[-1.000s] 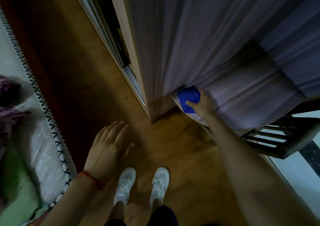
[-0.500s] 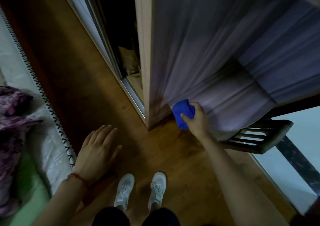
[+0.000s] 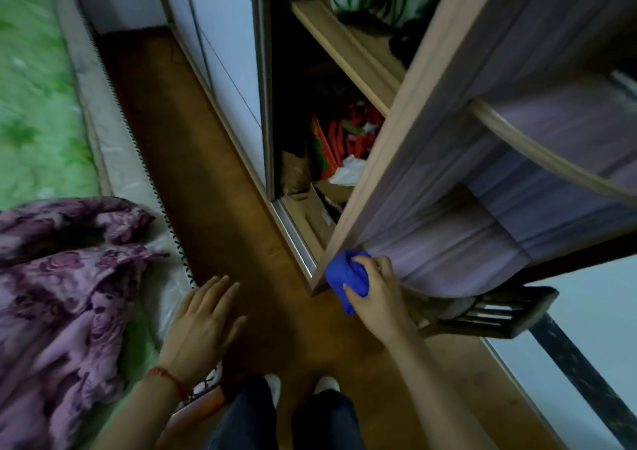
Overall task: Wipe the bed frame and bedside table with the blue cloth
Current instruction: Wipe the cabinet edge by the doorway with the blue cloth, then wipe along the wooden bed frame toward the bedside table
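- Plainly, we can read no brand, label or writing anywhere; the red and green packaging (image 3: 331, 146) inside the open wardrobe (image 3: 300, 112) is too blurred to make out any print.
- Our right hand (image 3: 374, 289) is closed around the bunched blue cloth (image 3: 344, 275), fingers curled over it, pressing it against the bottom corner of the wooden panel (image 3: 386, 146) where the purple curtain (image 3: 482, 215) hangs down.
- Our left hand (image 3: 203, 325) hovers palm down with fingers spread, holding nothing, just beside the edge of the bed (image 3: 131, 174).
- A purple floral blanket (image 3: 65, 287) lies crumpled on the green sheet (image 3: 38, 105).
- A slatted wooden chair (image 3: 489, 311) sits under the curtain, near our right wrist.
- Compared with half a second ago, our view has tilted up: the wardrobe shelves and their contents now show, and much more of the bed is visible.
- The cloth stays at that same lower corner, and our white shoes (image 3: 275, 386) are now mostly hidden behind dark trousers (image 3: 248, 418).
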The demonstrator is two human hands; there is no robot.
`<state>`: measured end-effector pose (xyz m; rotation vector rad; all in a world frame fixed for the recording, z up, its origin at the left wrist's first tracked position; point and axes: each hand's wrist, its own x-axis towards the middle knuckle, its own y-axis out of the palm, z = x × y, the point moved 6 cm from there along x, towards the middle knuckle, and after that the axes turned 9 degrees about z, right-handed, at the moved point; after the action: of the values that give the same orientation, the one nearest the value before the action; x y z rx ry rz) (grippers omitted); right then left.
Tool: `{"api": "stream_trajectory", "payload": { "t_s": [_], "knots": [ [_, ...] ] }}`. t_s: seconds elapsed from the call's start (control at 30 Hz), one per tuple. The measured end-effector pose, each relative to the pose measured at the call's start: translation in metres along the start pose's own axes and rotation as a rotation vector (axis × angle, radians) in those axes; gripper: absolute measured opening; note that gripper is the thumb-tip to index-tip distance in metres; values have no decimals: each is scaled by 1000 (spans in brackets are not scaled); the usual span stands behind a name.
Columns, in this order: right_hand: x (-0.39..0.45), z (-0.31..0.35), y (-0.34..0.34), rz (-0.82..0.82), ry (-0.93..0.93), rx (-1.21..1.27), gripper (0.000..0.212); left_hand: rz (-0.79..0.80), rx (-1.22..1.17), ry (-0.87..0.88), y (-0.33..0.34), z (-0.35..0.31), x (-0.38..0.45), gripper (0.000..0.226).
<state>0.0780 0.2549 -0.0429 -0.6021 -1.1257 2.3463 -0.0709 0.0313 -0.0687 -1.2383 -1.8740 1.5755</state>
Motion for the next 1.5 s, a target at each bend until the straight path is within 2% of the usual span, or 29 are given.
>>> {"api": "stream_trajectory", "payload": {
  "t_s": [0.33,0.63,0.83,0.93,1.07,1.2,1.5],
  "knots": [
    [7,86,29,117,-198,2,40,-135,-15,-313,-22,68,-91,80],
    [3,153,58,355,-490,-15,38,-301,-112,-645,-8,59,-193,74],
    [-29,219,93,503,-666,-58,38,-328,-178,-905,10,54,-277,74],
    [-56,253,119,547,-772,-72,39,-357,-211,-1029,22,56,-325,70],
    [-107,296,158,651,-910,-124,37,-413,-233,-1191,29,49,-392,76],
    [-174,344,209,779,-1024,-157,40,-409,-262,-1344,51,48,-469,77],
    [-343,433,316,923,-1266,-233,46,-425,-339,-1610,110,48,-651,75]
  ]
}}
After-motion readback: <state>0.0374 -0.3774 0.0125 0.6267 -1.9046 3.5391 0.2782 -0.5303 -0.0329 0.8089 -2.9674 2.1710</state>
